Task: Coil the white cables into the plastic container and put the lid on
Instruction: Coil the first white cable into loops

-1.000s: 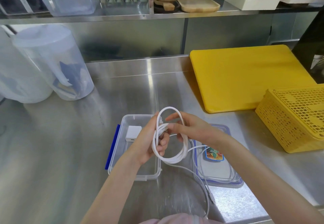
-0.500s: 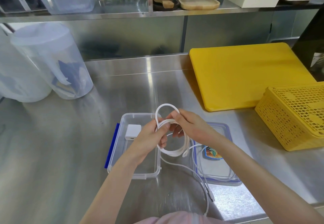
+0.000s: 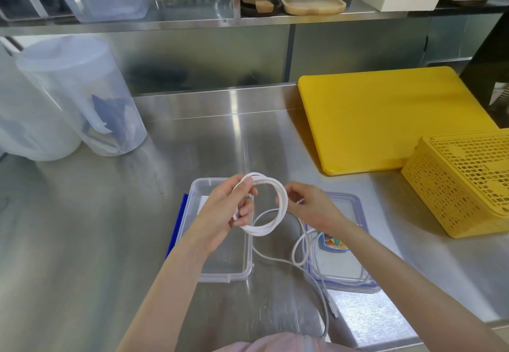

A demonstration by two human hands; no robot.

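On the steel worktop (image 3: pixel 82 241), the clear container (image 3: pixel 225 266) is partly hidden by the left hand (image 3: pixel 223 211), whose fingers grip the white cable (image 3: pixel 278 200) coil above it. The right hand (image 3: pixel 305 205) pinches the coil's other side. The lid (image 3: pixel 355 266) lies beside, loose cable trailing across it.

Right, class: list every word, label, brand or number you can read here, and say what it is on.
None can be read.
Sticker on the lid: colourful picture, any print too blurred.
Container, board, basket: no text seen.
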